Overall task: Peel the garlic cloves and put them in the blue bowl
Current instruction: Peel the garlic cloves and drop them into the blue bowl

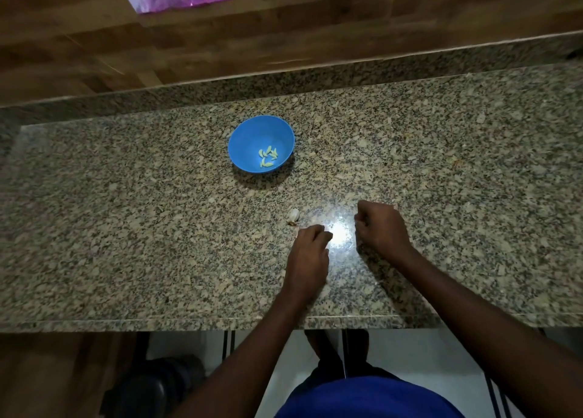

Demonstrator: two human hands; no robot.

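Observation:
A blue bowl stands on the speckled granite counter and holds several peeled, pale yellow-green garlic cloves. Nearer to me, a small white piece of unpeeled garlic lies on the counter. My left hand is just below and right of that garlic, fingers curled down toward the counter; what they touch is hidden. My right hand is farther right, curled into a fist. Whether it holds anything is hidden from view.
A raised granite ledge and a wooden wall run behind the counter. A bright glare spot lies between my hands. The counter's front edge is close to my body, with floor and dark shapes below.

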